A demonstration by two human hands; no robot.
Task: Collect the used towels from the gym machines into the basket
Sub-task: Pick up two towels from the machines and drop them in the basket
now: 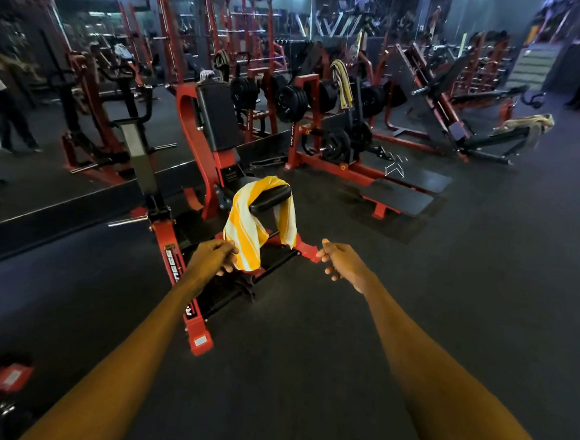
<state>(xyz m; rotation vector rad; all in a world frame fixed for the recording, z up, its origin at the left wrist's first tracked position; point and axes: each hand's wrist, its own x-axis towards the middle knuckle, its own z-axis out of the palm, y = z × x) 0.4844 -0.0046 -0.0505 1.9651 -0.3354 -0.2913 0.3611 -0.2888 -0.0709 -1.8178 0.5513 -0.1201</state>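
A yellow and white striped towel [246, 230] hangs over the black pad of a red machine [203, 165] in front of me. My left hand [212, 257] pinches the towel's lower left end. My right hand [339, 261] hovers just right of the towel, fingers curled, holding nothing. A striped towel [342, 82] hangs on a plate rack further back. A beige towel [528, 125] lies on a bench at the right. Another pale towel [206, 75] sits on top of the near machine's backrest. No basket is in view.
Red and black gym machines with weight plates [288, 103] fill the back. A flat black bench [398, 198] stands to the right. A person [1, 103] stands at the far left, another at the far right. Dark rubber floor [306, 358] stretches around me.
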